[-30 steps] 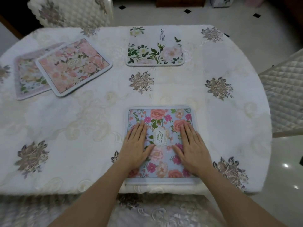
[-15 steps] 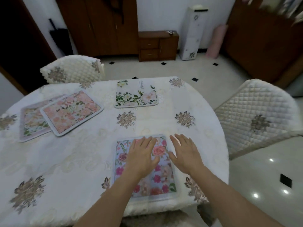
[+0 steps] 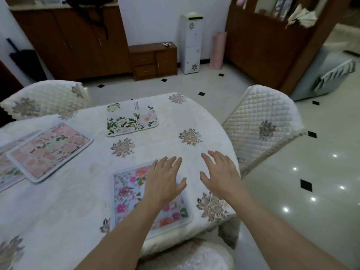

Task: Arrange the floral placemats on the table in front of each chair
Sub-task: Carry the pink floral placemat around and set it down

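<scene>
Evidently the blue floral placemat [image 3: 128, 193] is set: it lies flat at the lower centre of the frame, square to the near edge of the table [image 3: 78, 201], directly before the cushioned seat [image 3: 204, 256] at the bottom. The left hand [image 3: 164, 182] is spread over that mat's upper right corner, fingers straight and loose, grasping nothing; whether it touches the mat I cannot tell. The right hand [image 3: 220, 174], also released and splayed, hangs over bare tablecloth just right of the mat, on the side of the quilted chair [image 3: 261, 129] at right, which has no mat before it. That place looks like the next to fill.

At upper centre a white placemat with green leaves [image 3: 132, 119] sits near the far edge. At left, a pink floral placemat [image 3: 50, 151] lies askew, overlapping another mat [image 3: 5, 172] at the frame's edge, below a second quilted chair [image 3: 42, 100]. Being stacked, these two probably serve as the supply not yet dealt out.
</scene>
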The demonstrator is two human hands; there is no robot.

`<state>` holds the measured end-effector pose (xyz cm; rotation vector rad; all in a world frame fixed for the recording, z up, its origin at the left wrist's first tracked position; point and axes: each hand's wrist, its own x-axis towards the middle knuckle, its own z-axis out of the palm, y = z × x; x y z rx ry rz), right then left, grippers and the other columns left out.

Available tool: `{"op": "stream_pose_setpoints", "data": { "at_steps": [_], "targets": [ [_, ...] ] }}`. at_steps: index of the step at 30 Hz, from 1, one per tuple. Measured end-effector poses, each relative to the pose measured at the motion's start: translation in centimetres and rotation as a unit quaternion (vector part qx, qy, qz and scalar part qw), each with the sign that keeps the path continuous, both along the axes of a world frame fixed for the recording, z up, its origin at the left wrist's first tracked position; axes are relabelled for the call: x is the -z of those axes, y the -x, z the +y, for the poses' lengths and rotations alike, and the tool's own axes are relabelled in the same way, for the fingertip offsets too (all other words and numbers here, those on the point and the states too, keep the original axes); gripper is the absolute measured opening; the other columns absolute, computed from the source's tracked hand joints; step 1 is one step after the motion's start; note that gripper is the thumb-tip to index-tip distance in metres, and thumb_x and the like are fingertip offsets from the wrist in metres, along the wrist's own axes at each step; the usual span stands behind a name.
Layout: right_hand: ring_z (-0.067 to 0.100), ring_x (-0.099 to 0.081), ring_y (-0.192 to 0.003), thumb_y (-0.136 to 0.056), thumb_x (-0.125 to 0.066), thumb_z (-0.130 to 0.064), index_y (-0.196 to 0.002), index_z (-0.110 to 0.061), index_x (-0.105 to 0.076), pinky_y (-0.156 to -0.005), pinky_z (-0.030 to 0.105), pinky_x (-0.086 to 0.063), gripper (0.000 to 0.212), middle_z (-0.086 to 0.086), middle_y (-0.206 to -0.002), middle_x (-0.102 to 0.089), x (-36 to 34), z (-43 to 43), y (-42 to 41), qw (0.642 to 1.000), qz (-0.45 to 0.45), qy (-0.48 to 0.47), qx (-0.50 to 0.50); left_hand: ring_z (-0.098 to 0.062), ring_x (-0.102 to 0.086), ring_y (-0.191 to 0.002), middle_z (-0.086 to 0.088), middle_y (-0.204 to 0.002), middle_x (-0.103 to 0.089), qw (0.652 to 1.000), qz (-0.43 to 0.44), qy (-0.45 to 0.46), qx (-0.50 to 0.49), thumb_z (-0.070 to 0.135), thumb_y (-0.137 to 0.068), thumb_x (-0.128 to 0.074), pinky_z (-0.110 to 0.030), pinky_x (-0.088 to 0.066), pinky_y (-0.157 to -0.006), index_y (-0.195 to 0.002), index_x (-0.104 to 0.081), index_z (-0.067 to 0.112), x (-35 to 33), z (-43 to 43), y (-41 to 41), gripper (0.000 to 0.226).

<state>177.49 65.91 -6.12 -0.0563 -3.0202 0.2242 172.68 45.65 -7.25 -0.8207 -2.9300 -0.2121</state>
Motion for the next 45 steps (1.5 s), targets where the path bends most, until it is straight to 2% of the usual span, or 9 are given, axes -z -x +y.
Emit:
{"op": "stream_pose_setpoints", "data": {
  "at_steps": [7,10,13,18,21,26,29,33,45],
  "targets": [
    [0.028,-0.045,-0.129,-0.09,-0.049,-0.043,-0.141,-0.021,-0.044,-0.108,0.045,-0.036,0.056,0.007,-0.143,-0.049,-0.9,6.9,-5.3,0.994,-0.003,-0.019,0.106,-0.028,-0.037,-0.141,-0.002,-0.153,-0.043,0.996,0.012,0.011,0.091,0.06,-0.09,-0.035,-0.048,-0.028,-0.117,-0.15,-0.034,0.024,-0.3,6.8,-0.5,0.071],
    [0.027,-0.052,-0.115,-0.086,-0.049,-0.041,-0.128,-0.021,-0.052,-0.098,0.044,-0.043,0.047,0.006,-0.126,-0.057,-1.2,10.3,-7.5,0.989,0.003,-0.02,0.146,-0.027,-0.04,-0.139,-0.002,-0.152,-0.045,0.991,0.017,0.017,0.128,0.06,-0.089,-0.035,-0.048,-0.03,-0.115,-0.149,-0.035,0.024,-0.8,10.7,-1.0,0.07],
    [0.029,-0.058,-0.106,-0.079,-0.058,-0.035,-0.113,-0.021,-0.06,-0.091,0.044,-0.048,0.036,0.008,-0.113,-0.062,-1.4,13.9,-9.0,0.98,0.034,-0.005,0.196,-0.028,-0.046,-0.134,-0.003,-0.147,-0.051,0.986,0.023,0.009,0.166,0.058,-0.088,-0.04,-0.048,-0.035,-0.112,-0.146,-0.043,0.022,-1.5,15.5,-1.1,0.068],
    [0.028,-0.05,-0.126,-0.083,-0.059,-0.039,-0.133,-0.02,-0.054,-0.105,0.045,-0.04,0.054,0.011,-0.133,-0.056,-0.3,20.9,-10.3,0.971,0.015,-0.001,0.237,-0.026,-0.056,-0.119,-0.002,-0.13,-0.063,0.974,0.033,-0.023,0.222,0.055,-0.086,-0.047,-0.044,-0.044,-0.101,-0.133,-0.055,0.02,-1.9,24.6,-1.5,0.059],
    [0.028,-0.047,-0.128,-0.083,-0.058,-0.041,-0.133,-0.019,-0.053,-0.107,0.047,-0.039,0.055,0.009,-0.136,-0.054,0.5,25.8,-10.3,0.968,0.005,-0.001,0.251,-0.025,-0.059,-0.109,-0.001,-0.123,-0.064,0.968,0.032,-0.031,0.248,0.053,-0.085,-0.048,-0.042,-0.046,-0.093,-0.129,-0.057,0.018,-1.7,30.6,-1.4,0.056],
    [0.027,-0.041,-0.134,-0.085,-0.055,-0.043,-0.138,-0.021,-0.048,-0.111,0.048,-0.033,0.057,0.008,-0.142,-0.05,1.3,35.6,-10.3,0.96,-0.01,0.019,0.281,-0.023,-0.049,-0.127,0.001,-0.142,-0.053,0.96,0.023,0.028,0.278,0.062,-0.087,-0.034,-0.042,-0.039,-0.105,-0.143,-0.043,0.023,-1.2,41.6,-0.3,0.069],
    [0.025,-0.033,-0.141,-0.09,-0.049,-0.045,-0.144,-0.023,-0.041,-0.116,0.046,-0.026,0.059,0.007,-0.149,-0.042,1.2,41.8,-10.6,0.955,-0.016,0.031,0.296,-0.022,-0.046,-0.13,0.0,-0.146,-0.05,0.957,0.033,0.028,0.286,0.064,-0.088,-0.032,-0.042,-0.037,-0.108,-0.145,-0.038,0.023,-1.5,49.1,0.1,0.07],
    [0.023,-0.03,-0.142,-0.091,-0.047,-0.046,-0.146,-0.025,-0.039,-0.117,0.045,-0.024,0.06,0.005,-0.151,-0.039,0.5,49.6,-11.0,0.951,-0.013,0.027,0.308,-0.023,-0.04,-0.137,0.001,-0.15,-0.046,0.957,0.027,0.026,0.287,0.065,-0.089,-0.03,-0.045,-0.031,-0.115,-0.147,-0.035,0.025,-1.8,57.4,0.2,0.071],
    [0.023,-0.029,-0.143,-0.093,-0.046,-0.045,-0.147,-0.025,-0.037,-0.117,0.043,-0.023,0.058,0.005,-0.152,-0.038,-0.5,63.5,-9.5,0.937,0.001,0.047,0.347,-0.026,-0.043,-0.136,-0.001,-0.148,-0.049,0.949,0.031,0.039,0.312,0.063,-0.089,-0.034,-0.045,-0.033,-0.114,-0.147,-0.039,0.024,-2.3,71.3,2.4,0.07]
  ]
}}
